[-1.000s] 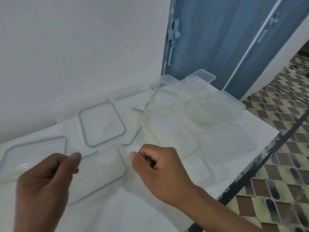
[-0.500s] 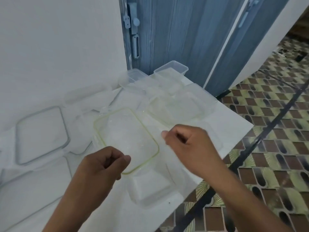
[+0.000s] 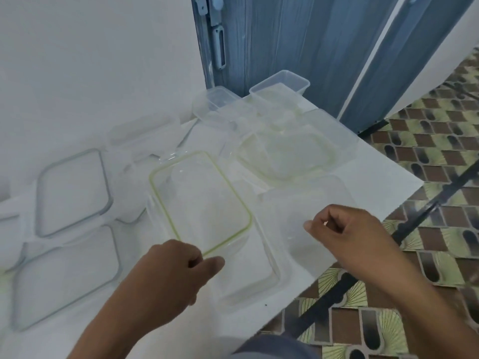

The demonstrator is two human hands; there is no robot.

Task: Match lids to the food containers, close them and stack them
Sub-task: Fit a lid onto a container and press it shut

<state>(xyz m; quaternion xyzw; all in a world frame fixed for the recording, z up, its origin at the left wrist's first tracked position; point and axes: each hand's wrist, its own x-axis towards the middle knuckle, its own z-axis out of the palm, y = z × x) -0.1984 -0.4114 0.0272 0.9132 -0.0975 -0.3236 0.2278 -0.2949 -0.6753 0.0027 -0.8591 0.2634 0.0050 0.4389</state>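
You are at the very start, by my reading: nothing on the white bench (image 3: pixel 383 177) looks closed, and no stack stands anywhere. The clear rectangular lid with the green rim (image 3: pixel 199 203) lies in the middle of the bench, its near end overlapping a clear rectangular container (image 3: pixel 248 278) by the front edge. Your left hand (image 3: pixel 168 275) sits at the lid's near edge with its fingers curled and thumb out; I cannot tell whether it pinches the rim or only hovers beside it. Your right hand (image 3: pixel 350 239) is clenched loosely above another clear rectangular container (image 3: pixel 305 200), with nothing visible in it. Two clear square lids with grey rims lie flat to your left, one farther (image 3: pixel 72 193) and one nearer (image 3: pixel 67 275). Behind the green-rimmed lid a second green-rimmed piece (image 3: pixel 285 156) rests among overlapping clear parts too faint to sort apart. Two small clear tubs (image 3: pixel 280 86) stand open at the back, near the blue door (image 3: pixel 298 35). So every step is left for you: pair each lid with its container, press it shut, then stack them.
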